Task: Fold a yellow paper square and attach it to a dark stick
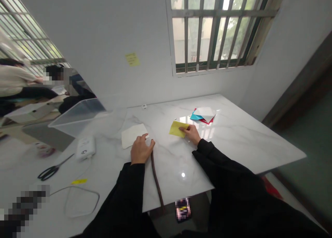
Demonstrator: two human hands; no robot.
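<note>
- While the right hand (pixel 191 133) pinches the yellow sheet (pixel 174 128) over the table (pixel 241 137), fingers closed, the left hand (pixel 141 150) curves half-open at the white sheet (pixel 131 134), no hold visible.
- Brown strip (pixel 156 179): beside that hand's thumb.

No legible text, wall note (pixel 132 59) unreadable

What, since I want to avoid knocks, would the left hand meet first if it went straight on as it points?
Most likely the cream paper sheet, whose right part lies just ahead of the left hand; whether they already touch is hard to tell from this view.
</note>
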